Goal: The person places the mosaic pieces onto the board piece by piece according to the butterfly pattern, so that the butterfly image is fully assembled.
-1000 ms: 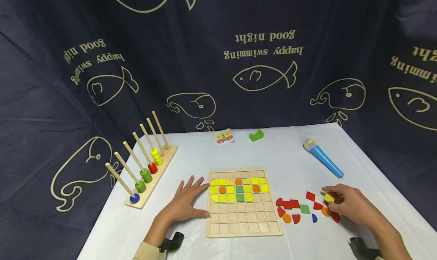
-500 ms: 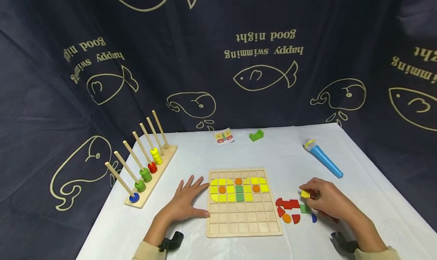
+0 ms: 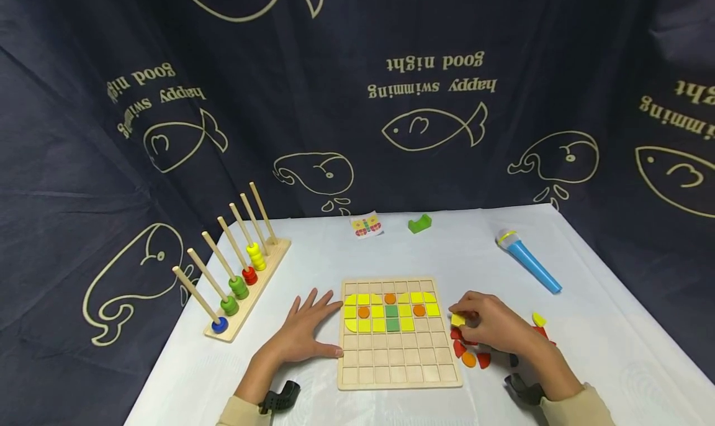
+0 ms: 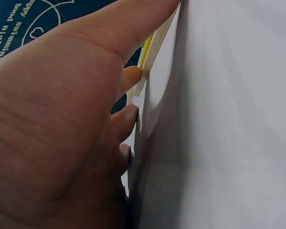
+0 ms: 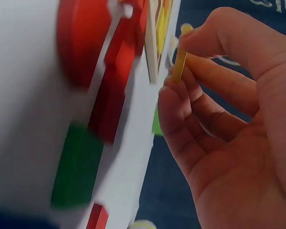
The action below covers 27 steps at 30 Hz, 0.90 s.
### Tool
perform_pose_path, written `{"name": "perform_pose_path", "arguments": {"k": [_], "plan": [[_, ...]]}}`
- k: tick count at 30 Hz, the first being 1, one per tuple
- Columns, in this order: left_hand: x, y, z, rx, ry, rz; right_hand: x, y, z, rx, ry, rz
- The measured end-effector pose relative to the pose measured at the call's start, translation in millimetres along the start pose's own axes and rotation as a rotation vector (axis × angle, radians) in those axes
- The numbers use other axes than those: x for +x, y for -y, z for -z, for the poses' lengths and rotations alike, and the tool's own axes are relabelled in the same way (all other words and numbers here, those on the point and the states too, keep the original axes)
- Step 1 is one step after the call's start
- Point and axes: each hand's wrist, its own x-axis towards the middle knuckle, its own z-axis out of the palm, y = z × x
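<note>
A square wooden grid board (image 3: 374, 374) lies on the white table, its upper rows partly filled with yellow, orange and green tiles. My left hand (image 3: 301, 334) is spread flat on the table, thumb and fingertip touching the board's left edge. By the board's right edge my right hand (image 3: 497, 321) pinches a yellow tile (image 3: 458, 320) between thumb and fingers. The right wrist view shows this yellow tile (image 5: 180, 59) edge-on, above the table. Beneath that hand lie loose red tiles (image 3: 483, 359) and an orange disc (image 3: 468, 359); others are partly hidden by it.
A wooden bead stacker (image 3: 262, 271) with pegs stands at the left. At the back lie a butterfly pattern card (image 3: 367, 225) and a green block (image 3: 420, 223). A blue toy microphone (image 3: 533, 264) rests at the right, with a loose yellow piece (image 3: 539, 319) nearer me.
My right hand has carried the yellow tile leftward from the loose pieces to beside the board, uncovering a yellow piece at the right. The left hand stays in place.
</note>
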Motion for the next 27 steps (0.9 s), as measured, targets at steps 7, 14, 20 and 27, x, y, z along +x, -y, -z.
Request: {"name": "perform_pose_path", "arguments": {"k": [7, 14, 20, 27], "plan": [[-1.4, 0.6, -1.9, 0.002, -0.002, -0.003, 9.1, 11.8, -13.2, -0.015, 0.038, 0.064], [-0.3, 1.2, -0.1, 0.020, 0.000, -0.005, 18.4, 20.3, -20.2, -0.045, 0.055, 0.112], [0.2, 1.6, 0.0, 0.025, -0.004, -0.005, 25.0, 27.1, -23.5, -0.089, 0.065, 0.154], [-0.2, 1.0, -0.7, 0.013, -0.004, -0.003, 31.0, 34.6, -26.8, -0.136, 0.084, 0.233]]}}
